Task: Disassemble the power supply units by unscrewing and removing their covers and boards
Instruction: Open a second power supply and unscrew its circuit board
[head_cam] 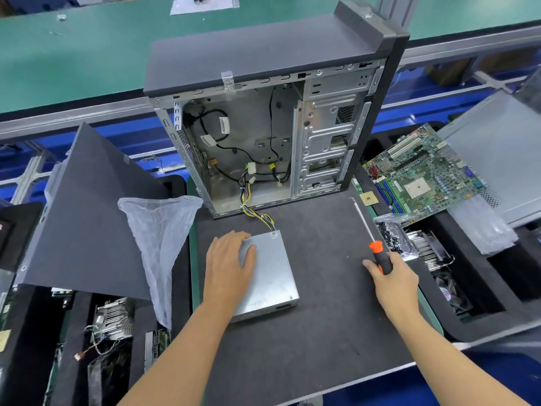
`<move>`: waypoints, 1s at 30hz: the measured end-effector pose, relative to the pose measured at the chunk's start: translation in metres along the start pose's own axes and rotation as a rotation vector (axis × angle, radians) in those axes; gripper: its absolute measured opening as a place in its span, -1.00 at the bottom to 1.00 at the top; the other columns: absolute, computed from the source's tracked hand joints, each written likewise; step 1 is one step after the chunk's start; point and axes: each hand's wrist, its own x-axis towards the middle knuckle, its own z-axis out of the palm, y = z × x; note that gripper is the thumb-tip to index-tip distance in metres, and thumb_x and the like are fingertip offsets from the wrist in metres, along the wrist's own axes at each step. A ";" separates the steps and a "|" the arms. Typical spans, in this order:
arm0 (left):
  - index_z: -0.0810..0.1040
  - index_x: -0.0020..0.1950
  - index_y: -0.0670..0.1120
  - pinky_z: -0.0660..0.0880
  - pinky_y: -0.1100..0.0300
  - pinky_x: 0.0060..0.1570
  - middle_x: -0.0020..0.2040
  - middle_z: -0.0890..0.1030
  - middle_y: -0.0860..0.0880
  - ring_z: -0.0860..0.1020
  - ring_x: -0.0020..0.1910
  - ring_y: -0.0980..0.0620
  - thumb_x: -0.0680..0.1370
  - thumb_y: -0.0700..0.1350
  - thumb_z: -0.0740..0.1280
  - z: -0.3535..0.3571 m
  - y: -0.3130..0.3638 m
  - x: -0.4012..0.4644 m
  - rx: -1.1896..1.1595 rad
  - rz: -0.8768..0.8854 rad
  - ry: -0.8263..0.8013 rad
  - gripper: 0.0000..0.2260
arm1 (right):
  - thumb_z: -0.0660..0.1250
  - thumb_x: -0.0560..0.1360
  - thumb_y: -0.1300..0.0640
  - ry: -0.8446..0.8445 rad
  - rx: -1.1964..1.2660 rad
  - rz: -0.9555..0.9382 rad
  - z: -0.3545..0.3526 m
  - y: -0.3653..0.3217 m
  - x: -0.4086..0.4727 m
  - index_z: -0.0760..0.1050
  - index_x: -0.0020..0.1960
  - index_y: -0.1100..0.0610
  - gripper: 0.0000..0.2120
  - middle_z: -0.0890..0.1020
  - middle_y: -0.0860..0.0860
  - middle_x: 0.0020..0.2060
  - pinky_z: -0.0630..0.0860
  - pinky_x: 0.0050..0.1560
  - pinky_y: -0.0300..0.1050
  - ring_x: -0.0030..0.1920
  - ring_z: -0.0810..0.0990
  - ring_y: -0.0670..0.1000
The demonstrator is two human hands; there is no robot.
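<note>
Two hands work over the dark mat on my desk [322, 332], and I see bare mat on every side of the power supply unit [272, 276], most of it toward the near edge and to its right. My left hand [228, 265] lies flat on the unit's top, fingers straight and spread over its far-left corner, pressing rather than gripping. My right hand [393, 281] is curled round the black-and-orange handle of a screwdriver [380, 254], whose thin shaft runs up and to the left over the mat, well apart from the unit. The unit sits flat at mid-mat, its long axis running from the far side toward me and slanting slightly right, with the slotted end face turned to the near edge. From its far end a bundle of yellow and black wires [257, 213] leads into the open computer case [263, 136], which stands upright along the mat's far edge and closes off that side. At the left edge a grey side panel [85, 215] leans tilted, with a clear plastic bag [161, 235] draped just beside the mat. At the right, a motherboard [421, 177] rests over a bin [497, 303], and a small bag of screws [392, 235] lies just beside my right hand.
</note>
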 end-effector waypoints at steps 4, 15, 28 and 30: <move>0.60 0.21 -0.13 0.17 -0.03 0.52 0.18 0.63 -0.01 0.51 0.30 -0.04 0.60 -0.17 0.38 -0.003 0.001 0.004 -0.017 -0.028 -0.043 -0.81 | 0.37 0.49 -0.21 0.064 0.015 -0.037 -0.016 -0.010 -0.005 0.35 -0.30 -0.08 -0.67 0.39 -0.05 -0.46 0.34 -0.33 -0.03 -0.37 0.41 -0.02; 0.59 0.31 -0.14 0.21 0.06 0.50 0.22 0.63 -0.05 0.50 0.27 -0.06 0.62 -0.17 0.34 0.000 0.016 0.021 -0.101 -0.037 -0.138 -0.74 | 0.40 0.52 0.00 -0.262 0.001 -0.417 -0.042 -0.059 -0.016 0.52 0.01 -0.27 -0.84 0.63 -0.29 -0.14 0.41 -0.19 -0.45 -0.12 0.58 -0.23; 0.69 0.17 -0.13 0.42 -0.11 0.18 0.04 0.69 -0.05 0.58 0.06 -0.12 0.61 -0.28 0.33 0.021 0.022 0.035 -0.212 -0.055 -0.155 -0.80 | 0.37 0.52 -0.08 -0.431 -0.170 -0.534 -0.026 -0.082 -0.019 0.54 -0.01 -0.31 -0.89 0.64 -0.24 -0.13 0.44 -0.14 -0.34 -0.09 0.60 -0.17; 0.70 0.15 -0.12 0.41 -0.08 0.18 0.03 0.70 -0.04 0.58 0.05 -0.11 0.61 -0.26 0.35 0.023 0.021 0.035 -0.212 -0.059 -0.135 -0.82 | 0.37 0.52 -0.06 -0.420 -0.181 -0.542 -0.027 -0.085 -0.020 0.56 -0.01 -0.28 -0.89 0.63 -0.23 -0.16 0.43 -0.18 -0.35 -0.12 0.59 -0.16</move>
